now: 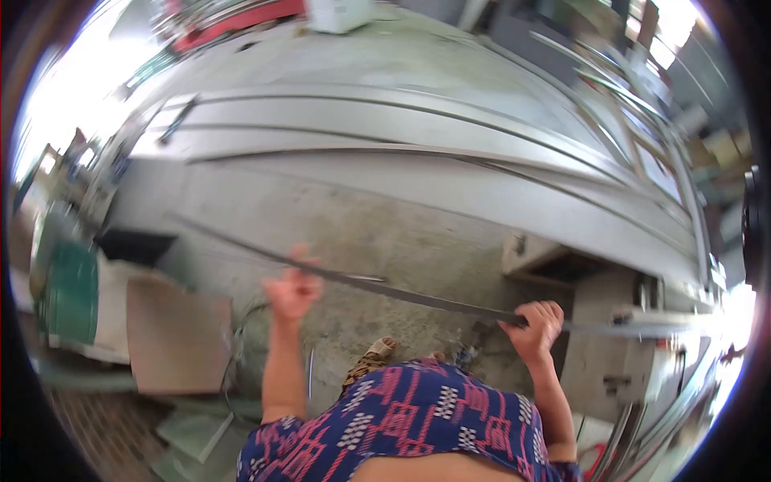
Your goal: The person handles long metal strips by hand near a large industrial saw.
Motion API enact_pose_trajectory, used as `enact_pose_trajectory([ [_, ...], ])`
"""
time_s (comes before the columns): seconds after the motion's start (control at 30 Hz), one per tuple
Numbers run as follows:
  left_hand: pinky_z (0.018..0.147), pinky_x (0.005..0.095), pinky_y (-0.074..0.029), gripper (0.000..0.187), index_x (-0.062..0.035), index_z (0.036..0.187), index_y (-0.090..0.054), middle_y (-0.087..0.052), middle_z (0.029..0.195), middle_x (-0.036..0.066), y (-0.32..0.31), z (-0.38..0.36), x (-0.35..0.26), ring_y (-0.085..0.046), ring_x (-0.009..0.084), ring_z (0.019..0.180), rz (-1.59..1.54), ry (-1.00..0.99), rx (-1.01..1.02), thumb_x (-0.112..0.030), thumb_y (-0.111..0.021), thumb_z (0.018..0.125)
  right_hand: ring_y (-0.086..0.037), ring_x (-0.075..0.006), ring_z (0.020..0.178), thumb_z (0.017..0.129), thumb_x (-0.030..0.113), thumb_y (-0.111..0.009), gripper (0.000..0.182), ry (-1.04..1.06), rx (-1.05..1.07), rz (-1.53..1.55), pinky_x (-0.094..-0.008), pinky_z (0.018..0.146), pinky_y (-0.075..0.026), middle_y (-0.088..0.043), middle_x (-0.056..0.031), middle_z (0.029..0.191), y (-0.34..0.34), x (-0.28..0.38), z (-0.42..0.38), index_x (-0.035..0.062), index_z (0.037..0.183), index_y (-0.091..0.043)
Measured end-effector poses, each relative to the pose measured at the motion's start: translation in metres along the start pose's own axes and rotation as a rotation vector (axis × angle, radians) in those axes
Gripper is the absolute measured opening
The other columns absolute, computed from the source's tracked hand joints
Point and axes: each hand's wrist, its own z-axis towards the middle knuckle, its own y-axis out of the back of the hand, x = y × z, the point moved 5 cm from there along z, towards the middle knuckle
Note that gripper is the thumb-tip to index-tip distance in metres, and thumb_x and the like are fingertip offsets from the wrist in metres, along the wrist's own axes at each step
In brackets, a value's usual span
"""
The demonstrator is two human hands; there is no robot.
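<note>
A long, thin dark metal strip (418, 297) stretches across the view in front of my body, slanting from upper left down to the right. My right hand (536, 328) is closed round it, thumb and fingers wrapped over the strip. Blurred by motion, my left hand (292, 291) is at the strip's left part with fingers spread apart; the strip crosses it in this view. Beyond the hands, another long metal strip (385, 150) lies on a long grey metal work table (345, 170).
A clamp-like tool (177, 120) lies at the table's left end. To the left stand a green drum (71, 289) and a brown board (178, 333). Grey metal cabinets (602, 361) are at the right, near a rack of long bars (634, 120). Concrete floor (361, 225) shows below.
</note>
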Motion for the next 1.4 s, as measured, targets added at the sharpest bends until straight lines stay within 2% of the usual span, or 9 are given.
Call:
enact_pose_trajectory([
  [0.07,0.052,0.0212,-0.035,0.105,-0.021,0.145,-0.02,-0.052,0.128,0.004,0.052,-0.013,-0.042,-0.041,0.0084,0.066,-0.065,-0.06,-0.114,-0.072,-0.062,0.064,-0.056,-0.0226,0.067,0.041,0.021,-0.082,0.032,0.015,-0.018,0.026,-0.0375,0.078,-0.039,-0.057,-0.0018,0.062,0.003,-0.006,0.0,0.0125,0.06,-0.057],
  [0.17,0.049,0.0209,-0.031,0.082,-0.017,0.146,-0.02,-0.05,0.131,0.009,0.073,-0.011,-0.084,-0.04,0.0082,0.062,0.046,-0.134,-0.087,-0.064,-0.046,0.084,-0.056,-0.021,0.067,0.045,0.024,-0.08,0.03,-0.006,-0.005,0.042,-0.0367,0.078,-0.038,-0.056,-0.0007,0.061,0.006,-0.017,-0.008,0.0134,0.06,-0.057],
  [0.2,0.048,0.0212,-0.034,0.081,-0.0169,0.146,-0.018,-0.053,0.127,0.01,0.083,-0.011,-0.091,-0.038,0.0102,0.058,0.031,-0.152,-0.203,-0.061,-0.048,0.085,-0.056,-0.0205,0.068,0.046,0.025,-0.08,0.029,0.0,0.01,0.05,-0.0363,0.079,-0.038,-0.056,-0.0004,0.061,0.006,-0.019,-0.01,0.0136,0.06,-0.057],
  [0.27,0.045,0.0215,-0.035,0.076,-0.0168,0.146,-0.018,-0.055,0.124,0.011,0.108,-0.002,-0.101,-0.042,0.0103,0.057,0.047,-0.107,-0.095,-0.057,-0.046,0.088,-0.056,-0.0201,0.069,0.048,0.025,-0.079,0.029,0.001,-0.01,0.056,-0.0357,0.08,-0.037,-0.056,-0.0007,0.063,0.008,-0.021,-0.014,0.0125,0.061,-0.056],
  [0.33,0.042,0.0216,-0.036,0.061,-0.0135,0.142,-0.028,-0.06,0.109,0.011,0.072,0.01,-0.094,-0.046,0.0105,0.057,0.035,-0.116,-0.119,-0.046,-0.046,0.093,-0.056,-0.0205,0.069,0.049,0.025,-0.078,0.029,-0.009,-0.003,0.061,-0.0357,0.082,-0.037,-0.055,-0.0015,0.063,0.011,-0.025,-0.015,0.0116,0.061,-0.056],
  [0.43,0.04,0.0212,-0.036,0.04,-0.0087,0.128,-0.046,-0.058,0.092,0.008,0.084,0.013,-0.097,-0.045,0.0109,0.055,0.121,-0.089,-0.023,-0.034,-0.046,0.096,-0.055,-0.0213,0.07,0.051,0.024,-0.077,0.028,-0.004,0.026,0.063,-0.0361,0.083,-0.036,-0.054,-0.0025,0.063,0.009,-0.025,-0.019,0.0105,0.063,-0.055],
  [0.57,0.041,0.0222,-0.036,0.02,-0.0055,0.103,-0.053,-0.054,0.086,0.007,0.066,0.009,-0.097,-0.041,0.0105,0.051,0.118,-0.121,-0.088,-0.024,-0.047,0.096,-0.055,-0.0221,0.071,0.052,0.024,-0.076,0.029,0.004,0.023,0.038,-0.0368,0.084,-0.036,-0.054,-0.003,0.064,0.01,-0.027,-0.022,0.0103,0.063,-0.054],
  [1.07,0.04,0.0219,-0.032,0.02,-0.0044,0.092,-0.053,-0.051,0.087,0.006,0.015,0.012,-0.057,-0.035,0.0097,0.045,0.199,-0.089,-0.034,-0.024,-0.051,0.095,-0.053,-0.0223,0.075,0.051,0.027,-0.079,0.033,-0.006,-0.004,-0.034,-0.0388,0.088,-0.033,-0.052,-0.0029,0.066,0.046,-0.07,-0.033,0.0092,0.065,-0.055],
  [1.4,0.041,0.0255,-0.033,0.025,-0.0064,0.084,-0.054,-0.048,0.076,0.004,0.013,0.011,-0.045,-0.033,0.0109,0.045,0.188,-0.099,-0.254,-0.03,-0.055,0.09,-0.052,-0.0221,0.083,0.05,0.024,-0.079,0.034,-0.03,-0.002,-0.078,-0.0387,0.09,-0.032,-0.054,-0.0032,0.074,0.049,-0.084,-0.039,0.0097,0.071,-0.055],
])
